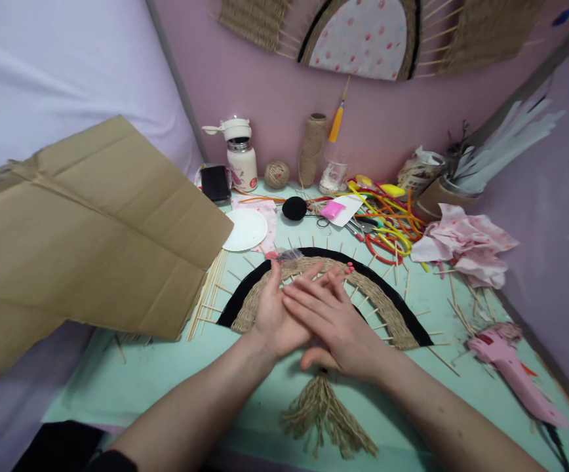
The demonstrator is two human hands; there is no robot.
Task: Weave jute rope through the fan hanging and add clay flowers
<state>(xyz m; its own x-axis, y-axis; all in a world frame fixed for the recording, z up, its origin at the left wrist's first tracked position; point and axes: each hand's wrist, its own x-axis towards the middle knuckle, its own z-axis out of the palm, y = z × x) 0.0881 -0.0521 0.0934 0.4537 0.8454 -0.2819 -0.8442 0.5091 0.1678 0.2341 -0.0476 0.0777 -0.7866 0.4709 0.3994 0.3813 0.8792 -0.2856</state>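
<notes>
My left hand [278, 316] is turned palm up, thumb and fingers stretched out. Across its palm lies my right hand [336, 326], flat with straight fingers; whatever may be between the palms is hidden. Both are over a half-ring of woven twine [387, 301] edged with a black band [405, 308], with thin sticks poking out around it. Two or three small pink-red bits [349, 267] rest on the arch, and a small clear plastic packet [290, 255] lies at its top left. Just below my hands is a twine tassel [326, 419].
A large cardboard sheet [102, 229] leans in at left, beside a white paper plate [248, 229] and loose sticks [206, 295]. Behind stand a bottle [242, 167], twine spool [312, 151] and black ball [294, 208]. At right are a pink glue gun [515, 373] and crumpled cloth [464, 242].
</notes>
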